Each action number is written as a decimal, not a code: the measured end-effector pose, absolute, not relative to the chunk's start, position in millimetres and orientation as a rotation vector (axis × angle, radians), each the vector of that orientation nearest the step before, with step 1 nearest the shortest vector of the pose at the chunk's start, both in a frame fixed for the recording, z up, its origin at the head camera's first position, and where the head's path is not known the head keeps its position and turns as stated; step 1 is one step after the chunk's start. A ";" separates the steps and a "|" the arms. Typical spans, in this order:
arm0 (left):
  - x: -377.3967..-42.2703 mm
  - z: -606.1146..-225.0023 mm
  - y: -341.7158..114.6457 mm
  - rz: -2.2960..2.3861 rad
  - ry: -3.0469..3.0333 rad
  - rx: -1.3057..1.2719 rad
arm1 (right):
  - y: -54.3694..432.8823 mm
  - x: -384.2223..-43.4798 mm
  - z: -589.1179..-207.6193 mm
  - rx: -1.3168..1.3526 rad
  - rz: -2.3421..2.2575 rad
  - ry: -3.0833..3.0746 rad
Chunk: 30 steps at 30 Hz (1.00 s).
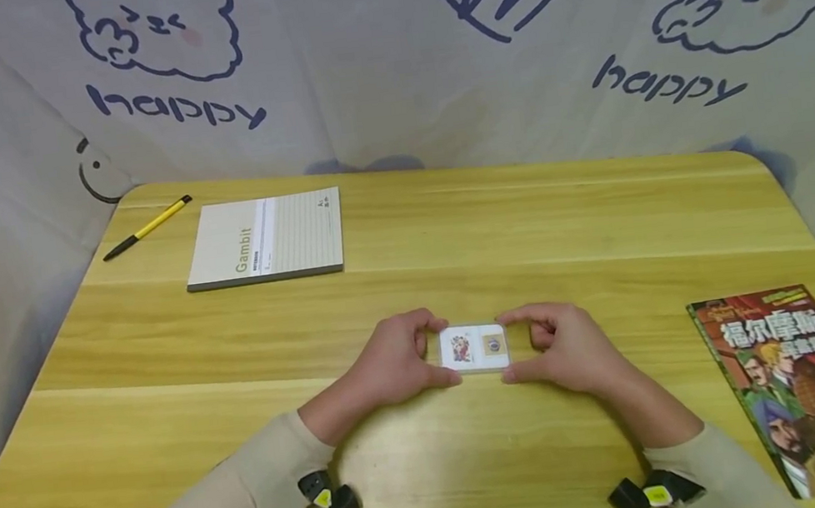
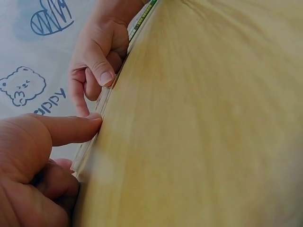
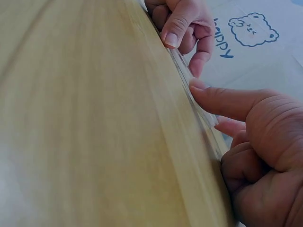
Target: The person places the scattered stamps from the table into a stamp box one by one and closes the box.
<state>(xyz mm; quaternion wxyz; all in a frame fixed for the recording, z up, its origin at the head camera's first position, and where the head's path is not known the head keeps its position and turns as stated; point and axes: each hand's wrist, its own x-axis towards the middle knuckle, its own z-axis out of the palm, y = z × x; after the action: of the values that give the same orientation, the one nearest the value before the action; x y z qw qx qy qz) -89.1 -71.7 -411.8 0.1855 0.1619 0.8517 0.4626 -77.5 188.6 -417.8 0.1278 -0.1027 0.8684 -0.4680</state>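
A small, flat rectangular case (image 1: pixel 473 349) with a white face and clear edges lies at the middle of the table. It bears a colourful little picture on its left part and a tan square with a dark round mark on its right. My left hand (image 1: pixel 399 362) pinches the left end between thumb and index finger, thumb on the near edge. At the other end, my right hand (image 1: pixel 571 350) pinches it the same way. The other fingers of both hands are curled in. Edge-on in the right wrist view, the case (image 3: pixel 180 65) looks thin and transparent, close to the tabletop.
A Gambit notebook (image 1: pixel 266 238) lies at the back left, a yellow and black pen (image 1: pixel 148 227) beside it. On the right is a colourful comic-style book (image 1: pixel 808 388). A printed white cloth (image 1: pixel 386 64) hangs behind the wooden table (image 1: pixel 526 232).
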 end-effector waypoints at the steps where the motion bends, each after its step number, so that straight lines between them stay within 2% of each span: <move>1: -89.2 -412.2 -71.5 1.304 2.398 0.456 | 188.9 -77.2 -417.7 -0.294 -1.369 2.521; 30: -90.1 -418.9 -72.6 1.285 2.438 0.385 | 183.4 -78.0 -421.7 -0.315 -1.326 2.519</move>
<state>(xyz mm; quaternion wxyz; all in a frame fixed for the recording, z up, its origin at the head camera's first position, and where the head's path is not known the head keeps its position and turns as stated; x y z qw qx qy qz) -90.1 -72.6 -418.9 0.1786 0.1362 0.8620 0.4544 -78.0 183.4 -421.7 0.1383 -0.1090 0.8712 -0.4583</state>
